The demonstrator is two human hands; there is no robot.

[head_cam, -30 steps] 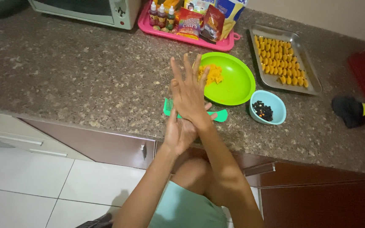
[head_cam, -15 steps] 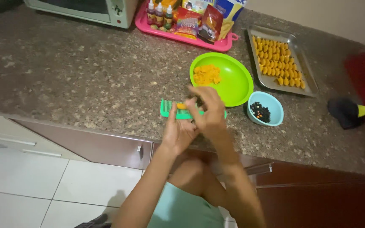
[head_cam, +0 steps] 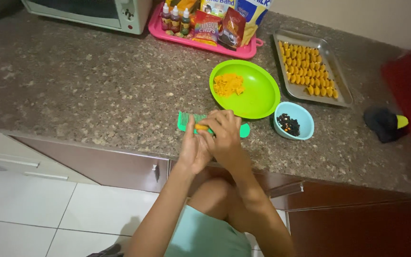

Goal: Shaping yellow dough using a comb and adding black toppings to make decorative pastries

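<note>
Both hands (head_cam: pixel 212 138) now lower, one comb (head_cam: pixel 186 120).

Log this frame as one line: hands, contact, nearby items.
left hand + right hand: pressed together over green comb | contact: small orange dough piece between fingers | nearby: green plate, blue bowl, baking tray

A speckled brown stone countertop (head_cam: pixel 72 81) carries everything. A round green plate (head_cam: pixel 258 95) sits near its middle. Just right of the plate: a small blue bowl (head_cam: pixel 295 121). Behind-right: a metal baking tray (head_cam: pixel 331 71). Behind: a pink tray (head_cam: pixel 205 43). Front-left, touching the counter: a green comb (head_cam: pixel 186 120).
</note>
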